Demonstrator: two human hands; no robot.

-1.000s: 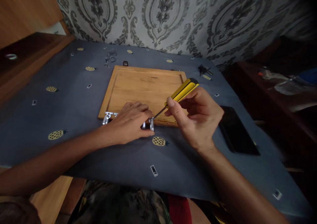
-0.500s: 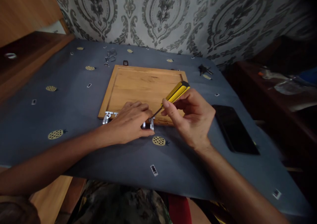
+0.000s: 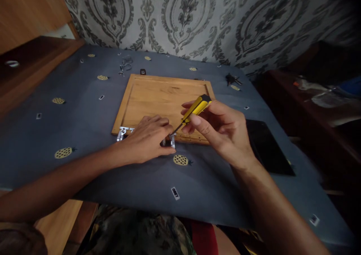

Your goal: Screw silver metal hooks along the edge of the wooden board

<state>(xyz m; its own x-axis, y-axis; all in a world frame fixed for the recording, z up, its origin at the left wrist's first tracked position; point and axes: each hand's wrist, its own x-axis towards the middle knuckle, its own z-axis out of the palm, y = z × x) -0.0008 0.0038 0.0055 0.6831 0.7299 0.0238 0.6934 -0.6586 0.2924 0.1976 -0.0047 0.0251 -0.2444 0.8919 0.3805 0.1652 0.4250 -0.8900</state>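
A framed wooden panel (image 3: pixel 158 100) lies flat on the table. Metal hinges sit along its near edge: one hinge (image 3: pixel 122 133) at the left corner, another hinge (image 3: pixel 173 140) at my left fingertips. My left hand (image 3: pixel 149 139) is closed around this second hinge, pressing it against the panel edge; part of it is hidden under the fingers. In my right hand (image 3: pixel 225 129) a yellow and black screwdriver (image 3: pixel 197 108) is held by its handle between thumb and fingers. It tilts down to the left, its tip at the hinge beside my left index finger.
A black phone (image 3: pixel 269 147) lies right of my right hand. Small metal pieces (image 3: pixel 124 65) lie behind the panel at the left, a small dark object (image 3: pixel 143 72) at its back edge. A black clip-like item (image 3: pixel 232 79) rests at the back right. A patterned curtain (image 3: pixel 186 18) hangs behind.
My right hand has turned and shifted slightly on the screwdriver, its handle tipping left and lower, fingers more spread. The left hand stays on the hinge.
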